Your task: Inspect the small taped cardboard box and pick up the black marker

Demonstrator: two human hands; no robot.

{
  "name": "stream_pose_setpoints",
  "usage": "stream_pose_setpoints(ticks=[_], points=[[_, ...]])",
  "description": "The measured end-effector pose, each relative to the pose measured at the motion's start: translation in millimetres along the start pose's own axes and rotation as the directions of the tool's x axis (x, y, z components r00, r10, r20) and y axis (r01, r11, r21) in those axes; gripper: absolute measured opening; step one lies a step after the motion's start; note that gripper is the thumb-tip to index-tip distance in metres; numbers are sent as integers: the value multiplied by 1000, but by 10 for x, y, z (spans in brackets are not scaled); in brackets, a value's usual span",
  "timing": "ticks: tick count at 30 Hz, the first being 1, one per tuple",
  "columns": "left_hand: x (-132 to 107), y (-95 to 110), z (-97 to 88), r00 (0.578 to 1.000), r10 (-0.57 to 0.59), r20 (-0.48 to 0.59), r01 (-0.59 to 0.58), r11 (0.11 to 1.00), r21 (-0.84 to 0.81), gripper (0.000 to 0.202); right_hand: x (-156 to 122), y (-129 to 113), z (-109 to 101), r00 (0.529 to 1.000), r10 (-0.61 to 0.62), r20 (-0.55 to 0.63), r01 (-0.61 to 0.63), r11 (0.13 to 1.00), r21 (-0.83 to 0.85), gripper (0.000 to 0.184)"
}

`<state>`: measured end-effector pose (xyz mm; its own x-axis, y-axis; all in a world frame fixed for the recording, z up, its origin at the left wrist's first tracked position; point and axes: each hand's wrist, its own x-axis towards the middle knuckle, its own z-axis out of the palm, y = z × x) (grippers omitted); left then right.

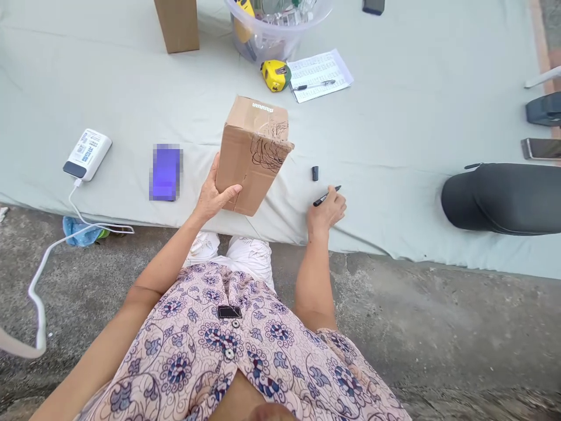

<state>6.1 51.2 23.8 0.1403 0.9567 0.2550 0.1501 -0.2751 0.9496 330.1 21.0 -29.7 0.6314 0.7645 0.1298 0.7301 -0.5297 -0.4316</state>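
Note:
A brown cardboard box (245, 164) stands tilted over the near part of the cloth-covered table, with dark scribbles across its upper right corner and clear tape on top. My left hand (214, 193) grips its left side, thumb across the front face. To the right, my right hand (328, 211) rests by the table edge, fingers closed around a black marker (322, 199) whose tip points up and right. Just above that hand, the marker's black cap (315, 173) lies loose on the cloth.
Behind the box are a yellow tape measure (275, 76), a paper sheet (322, 70) with a pen, a clear plastic tub (280, 35) and another cardboard box (177, 26). A power bank (90, 153) and purple object (165, 172) lie left; a black case (504, 199) sits right.

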Motion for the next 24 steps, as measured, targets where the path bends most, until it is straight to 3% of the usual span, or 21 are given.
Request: stream_pose_setpoints(ticks=[5, 9, 14, 17, 21, 24], points=[[38, -221, 61, 1000, -19, -18, 19, 1000, 7, 89, -41, 1, -14, 997, 0, 78, 7, 995, -99, 54], [-36, -346, 134, 996, -82, -46, 82, 997, -3, 87, -72, 19, -62, 994, -2, 113, 10, 997, -73, 63], [-116, -437, 159, 995, -84, -59, 87, 995, 47, 84, -132, 9, -130, 999, 20, 25, -22, 998, 57, 61], [-237, -449, 110, 995, -88, -54, 92, 992, 90, 84, -200, -32, -143, 997, -48, -53, 57, 982, 178, 55], [-480, -338, -115, 975, -67, -211, 123, 957, 261, 70, -348, -120, -134, 980, -165, -112, 192, 931, 312, 48], [-590, -199, -426, 903, -13, -428, 215, 878, 427, 60, -526, -241, -140, 983, -163, -88, 184, 903, 388, 41]])
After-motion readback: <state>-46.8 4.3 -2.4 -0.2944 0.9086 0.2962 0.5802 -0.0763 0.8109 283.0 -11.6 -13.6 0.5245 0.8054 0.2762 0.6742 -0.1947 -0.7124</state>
